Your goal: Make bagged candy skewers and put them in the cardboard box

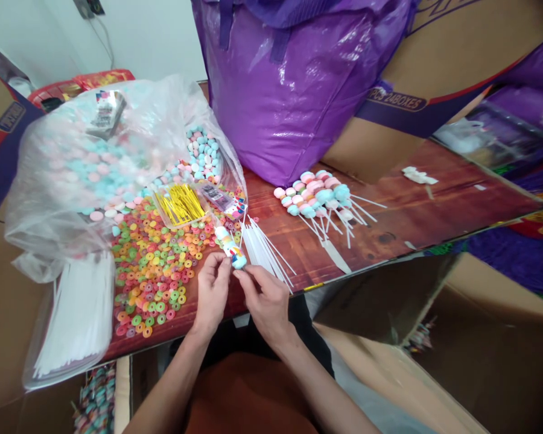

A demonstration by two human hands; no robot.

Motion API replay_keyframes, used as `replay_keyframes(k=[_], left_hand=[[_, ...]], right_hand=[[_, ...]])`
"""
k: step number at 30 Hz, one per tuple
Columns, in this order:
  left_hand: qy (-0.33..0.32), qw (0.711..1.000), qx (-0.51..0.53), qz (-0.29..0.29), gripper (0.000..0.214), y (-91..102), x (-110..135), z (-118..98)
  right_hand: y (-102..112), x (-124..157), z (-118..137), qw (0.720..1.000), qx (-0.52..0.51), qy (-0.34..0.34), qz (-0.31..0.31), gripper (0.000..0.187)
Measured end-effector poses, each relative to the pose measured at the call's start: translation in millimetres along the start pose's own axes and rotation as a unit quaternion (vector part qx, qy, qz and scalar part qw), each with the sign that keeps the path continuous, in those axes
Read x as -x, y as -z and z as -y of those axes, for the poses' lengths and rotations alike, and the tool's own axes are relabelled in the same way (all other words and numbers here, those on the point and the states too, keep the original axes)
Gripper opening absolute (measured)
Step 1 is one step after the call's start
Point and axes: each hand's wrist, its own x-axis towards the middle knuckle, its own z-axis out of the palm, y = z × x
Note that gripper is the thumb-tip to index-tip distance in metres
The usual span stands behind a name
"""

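Note:
A candy skewer (230, 246) with pastel pieces sits in a clear wrapper with a colourful print, its far end pointing away from me. My left hand (215, 286) pinches the near end from the left, thumb and forefinger closed on it. From the right, my right hand (265, 298) pinches close to the same end with its fingers curled. Whether a stick or tie lies between the fingertips is hidden. Just beyond lie yellow twist ties (181, 204) in a clear tray and a stack of printed wrappers (221, 198). White sticks (265, 247) lie beside my right hand.
Loose ring candies (156, 265) cover the table (389, 223) at left, by a large clear bag (72, 175) of pastel candies. A tub of white sticks (76, 313) stands front left. Finished-looking candy skewers (317, 194) lie at right, before a purple bag (289, 90) and a cardboard box (470, 54).

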Motion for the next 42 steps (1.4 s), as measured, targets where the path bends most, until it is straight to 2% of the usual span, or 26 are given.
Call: replay_keyframes(k=[5, 10, 18, 21, 26, 28, 31, 36, 42], left_hand=[[0.019, 0.998, 0.048, 0.022, 0.021, 2.6, 0.1, 4.2], [0.026, 0.998, 0.055, 0.033, 0.022, 3.6, 2.4, 3.5], [-0.021, 0.999, -0.039, 0.013, 0.020, 1.8, 14.3, 7.7], [-0.001, 0.999, -0.018, 0.028, 0.019, 4.1, 12.2, 12.3], [0.063, 0.993, 0.095, -0.014, 0.036, 1.7, 1.8, 3.4], [0.099, 0.984, 0.148, 0.004, 0.045, -1.4, -3.6, -4.0], [0.140, 0.970, 0.197, 0.031, 0.042, -5.3, -10.6, -12.5], [0.156, 0.959, 0.235, 0.026, 0.039, -8.3, -14.6, -14.2], [0.159, 0.962, 0.217, 0.047, 0.037, -15.6, -9.4, -5.7]], right_hand=[[2.9, -1.6, 0.0, 0.999, 0.020, -0.045, 0.006, 0.030], [4.6, -1.6, -2.9, 0.998, 0.066, -0.024, -0.003, 0.036], [-2.9, 0.7, -5.8, 0.988, 0.138, 0.059, -0.028, 0.035], [-5.7, 2.1, -8.3, 0.988, 0.134, 0.079, -0.024, 0.034], [-6.9, 3.3, -11.4, 0.986, 0.140, 0.087, -0.022, 0.034], [-6.9, 3.1, -12.1, 0.983, 0.157, 0.099, -0.014, 0.035], [-6.3, 3.3, -13.1, 0.983, 0.148, 0.107, 0.016, 0.028], [-2.9, 9.0, -14.9, 0.996, 0.047, 0.061, 0.044, 0.019], [-5.5, 12.2, -15.5, 0.998, 0.041, 0.043, 0.015, 0.022]])
